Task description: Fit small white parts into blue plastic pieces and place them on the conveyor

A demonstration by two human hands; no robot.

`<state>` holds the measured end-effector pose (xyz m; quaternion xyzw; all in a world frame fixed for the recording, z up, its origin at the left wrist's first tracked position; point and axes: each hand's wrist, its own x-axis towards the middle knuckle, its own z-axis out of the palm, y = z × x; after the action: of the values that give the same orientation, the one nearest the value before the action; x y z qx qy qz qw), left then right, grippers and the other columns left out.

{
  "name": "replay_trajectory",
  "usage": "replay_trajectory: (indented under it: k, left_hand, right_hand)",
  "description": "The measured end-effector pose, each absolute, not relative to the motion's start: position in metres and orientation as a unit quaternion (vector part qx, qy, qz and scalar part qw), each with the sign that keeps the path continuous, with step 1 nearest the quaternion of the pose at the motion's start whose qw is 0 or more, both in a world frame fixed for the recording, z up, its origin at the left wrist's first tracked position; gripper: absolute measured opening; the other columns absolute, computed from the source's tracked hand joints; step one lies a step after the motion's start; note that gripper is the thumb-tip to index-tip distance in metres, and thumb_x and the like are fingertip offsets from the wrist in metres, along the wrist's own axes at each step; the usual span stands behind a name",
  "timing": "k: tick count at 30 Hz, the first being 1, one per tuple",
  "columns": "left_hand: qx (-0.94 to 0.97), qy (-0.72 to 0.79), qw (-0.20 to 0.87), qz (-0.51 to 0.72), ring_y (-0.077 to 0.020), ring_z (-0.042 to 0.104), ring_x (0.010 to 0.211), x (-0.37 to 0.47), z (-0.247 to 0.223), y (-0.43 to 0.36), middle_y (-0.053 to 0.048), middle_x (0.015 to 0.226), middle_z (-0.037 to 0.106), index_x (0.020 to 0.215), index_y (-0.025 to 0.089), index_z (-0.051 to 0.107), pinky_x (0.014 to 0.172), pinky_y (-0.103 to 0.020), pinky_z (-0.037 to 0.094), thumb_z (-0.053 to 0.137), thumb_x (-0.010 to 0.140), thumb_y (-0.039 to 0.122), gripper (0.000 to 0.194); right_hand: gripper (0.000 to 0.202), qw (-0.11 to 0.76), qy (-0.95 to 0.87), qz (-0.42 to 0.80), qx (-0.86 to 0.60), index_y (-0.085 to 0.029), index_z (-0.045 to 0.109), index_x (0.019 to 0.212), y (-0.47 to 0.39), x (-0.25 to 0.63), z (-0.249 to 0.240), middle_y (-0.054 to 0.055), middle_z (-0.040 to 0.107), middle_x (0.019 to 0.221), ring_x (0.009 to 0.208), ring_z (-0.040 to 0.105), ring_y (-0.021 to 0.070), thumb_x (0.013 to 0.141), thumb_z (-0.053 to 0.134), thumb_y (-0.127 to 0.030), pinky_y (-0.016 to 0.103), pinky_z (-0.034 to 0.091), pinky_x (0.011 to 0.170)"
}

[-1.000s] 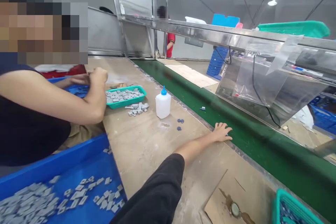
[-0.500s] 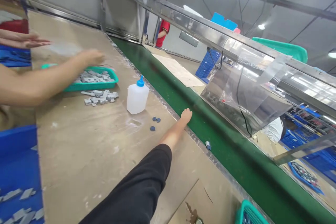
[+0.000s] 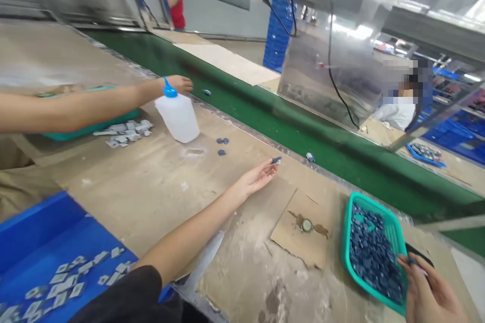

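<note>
My left hand (image 3: 257,177) is over the table near the belt's edge, palm partly up. Its thumb and fingertips pinch a small dark blue and white plastic part (image 3: 276,160). At the lower right, my right hand (image 3: 434,290) is beside a green basket (image 3: 345,242) filled with small dark blue pieces (image 3: 371,247). Its fingertips close on a small dark piece (image 3: 412,261), partly hidden by the fingers. Between my hands lies a cardboard sheet (image 3: 286,229) with a small round metal cap (image 3: 306,225) and brown wet stains on it.
A co-worker's arm (image 3: 94,106) reaches behind a white squeeze bottle (image 3: 180,121) with a blue top. Several dark pieces (image 3: 222,152) lie near it. A green belt (image 3: 250,116) carries small parts (image 3: 310,157). Grey parts (image 3: 127,132) lie left; a blue bin (image 3: 76,232) holds more.
My left hand has drawn back from the belt and now shows a part in its fingers. The view has swung right, bringing my right hand in. The co-worker's arm has reached out toward the belt.
</note>
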<state>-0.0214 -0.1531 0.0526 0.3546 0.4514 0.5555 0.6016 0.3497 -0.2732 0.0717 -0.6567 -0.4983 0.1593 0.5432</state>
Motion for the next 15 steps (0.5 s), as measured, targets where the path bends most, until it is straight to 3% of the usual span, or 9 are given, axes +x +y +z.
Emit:
replay_trajectory:
  k: [1, 3, 7, 12, 15]
  left_hand:
    - [0.307, 0.417, 0.637, 0.571, -0.0079, 0.057, 0.077, -0.018, 0.054, -0.159, -0.008, 0.089, 0.058, 0.088, 0.012, 0.057, 0.072, -0.019, 0.047, 0.037, 0.089, 0.021, 0.022]
    - [0.194, 0.340, 0.711, 0.584, -0.0074, 0.057, 0.078, -0.008, 0.054, -0.172, -0.007, 0.089, 0.059, 0.084, 0.012, 0.058, 0.074, -0.018, 0.048, 0.044, 0.086, 0.018, 0.015]
    - [0.114, 0.268, 0.799, 0.526, -0.0077, 0.059, 0.080, 0.015, 0.052, -0.196, -0.004, 0.089, 0.060, 0.081, 0.013, 0.059, 0.076, -0.017, 0.048, 0.053, 0.080, 0.009, 0.007]
    - [0.161, 0.238, 0.837, 0.466, -0.0098, 0.060, 0.088, 0.024, 0.053, -0.210, -0.005, 0.094, 0.062, 0.101, 0.014, 0.058, 0.082, -0.019, 0.046, 0.054, 0.078, 0.005, 0.025]
    - [0.186, 0.245, 0.838, 0.451, -0.0113, 0.062, 0.086, 0.023, 0.055, -0.211, -0.006, 0.090, 0.064, 0.100, 0.012, 0.059, 0.080, -0.020, 0.046, 0.057, 0.075, 0.004, 0.027]
  right_hand:
    - [0.045, 0.611, -0.460, 0.188, -0.616, -0.017, 0.060, 0.098, -0.271, 0.338, 0.074, 0.009, 0.060, 0.084, 0.071, 0.060, 0.0293, 0.067, 0.070, -0.049, 0.041, 0.054, 0.056]
    - [0.039, 0.656, -0.426, 0.285, -0.554, -0.016, 0.061, 0.090, -0.264, 0.311, 0.079, 0.006, 0.060, 0.079, 0.062, 0.060, 0.0209, 0.061, 0.078, -0.035, 0.033, 0.054, 0.055]
    - [0.026, 0.625, -0.436, 0.422, -0.492, -0.017, 0.064, 0.083, -0.253, 0.257, 0.082, 0.004, 0.059, 0.078, 0.061, 0.059, 0.0179, 0.063, 0.078, -0.029, 0.027, 0.051, 0.052]
    - [0.020, 0.586, -0.427, 0.525, -0.446, -0.019, 0.066, 0.082, -0.247, 0.229, 0.072, 0.005, 0.060, 0.085, 0.073, 0.058, 0.0179, 0.068, 0.075, -0.031, 0.029, 0.052, 0.067]
    - [0.016, 0.573, -0.456, 0.522, -0.436, -0.019, 0.063, 0.080, -0.244, 0.226, 0.069, 0.004, 0.058, 0.088, 0.078, 0.057, 0.0178, 0.072, 0.071, -0.030, 0.029, 0.050, 0.070]
